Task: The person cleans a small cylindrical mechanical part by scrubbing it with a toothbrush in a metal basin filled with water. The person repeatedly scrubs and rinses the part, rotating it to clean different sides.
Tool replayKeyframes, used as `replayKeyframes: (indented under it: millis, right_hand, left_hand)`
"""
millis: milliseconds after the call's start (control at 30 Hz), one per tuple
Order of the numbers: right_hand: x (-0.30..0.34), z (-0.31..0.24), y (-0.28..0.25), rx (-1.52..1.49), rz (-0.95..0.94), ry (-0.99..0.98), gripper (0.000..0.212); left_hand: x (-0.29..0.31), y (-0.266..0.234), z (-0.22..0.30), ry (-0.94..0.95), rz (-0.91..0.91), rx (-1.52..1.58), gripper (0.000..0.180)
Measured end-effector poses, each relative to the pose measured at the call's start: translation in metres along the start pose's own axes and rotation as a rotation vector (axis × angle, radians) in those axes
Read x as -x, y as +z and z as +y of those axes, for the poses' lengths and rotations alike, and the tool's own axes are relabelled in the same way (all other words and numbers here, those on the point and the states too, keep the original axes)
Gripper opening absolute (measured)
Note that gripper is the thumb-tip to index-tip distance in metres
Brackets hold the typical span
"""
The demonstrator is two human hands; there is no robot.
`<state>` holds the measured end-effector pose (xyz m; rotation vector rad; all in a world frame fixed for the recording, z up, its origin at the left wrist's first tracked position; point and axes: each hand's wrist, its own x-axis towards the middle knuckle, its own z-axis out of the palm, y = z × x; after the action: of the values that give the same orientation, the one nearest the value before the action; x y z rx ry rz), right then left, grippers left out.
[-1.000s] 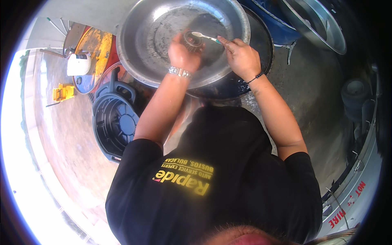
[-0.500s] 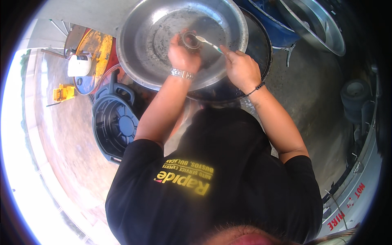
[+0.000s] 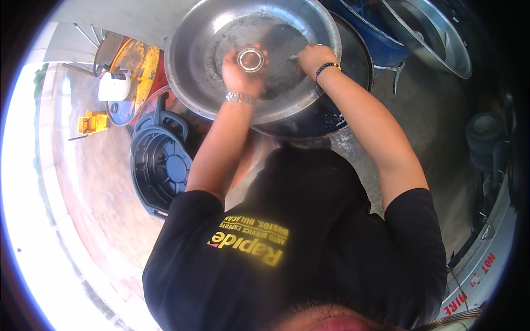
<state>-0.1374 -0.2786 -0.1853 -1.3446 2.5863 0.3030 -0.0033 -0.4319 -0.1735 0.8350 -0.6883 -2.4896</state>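
My left hand (image 3: 238, 74) is over the large round metal basin (image 3: 190, 88), its fingers curled round a shiny metal ring that looks like a bearing (image 3: 250, 59). The ring's open face is turned up. My right hand (image 3: 316, 59) is closed near the basin's right side, apart from the ring. From its fingers a small pale tip of the toothbrush (image 3: 293, 57) sticks out to the left, low over the dark wet bottom of the basin. Most of the brush handle is hidden by the hand.
Beneath the basin is a dark drum (image 3: 353, 60). To the left stand a blue-grey drain pan (image 3: 157, 165), a yellow-stained drum (image 3: 138, 66) with a white container (image 3: 115, 86), and a yellow object (image 3: 93, 122) on the floor. Another metal basin (image 3: 458, 55) rests on a blue drum (image 3: 359, 22) at right.
The toothbrush has come away from the ring; my right hand has moved up and turned, its brush tip now low in the basin. My left hand has tilted the ring to face upward.
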Motion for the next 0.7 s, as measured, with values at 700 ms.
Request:
replayKeyframes:
  millis: [700]
  right_hand:
    - [0.095, -0.059, 0.003, -0.988, 0.607, 0.077, 0.031]
  left_hand:
    - [0.018, 0.005, 0.000, 0.121, 0.040, 0.137, 0.031]
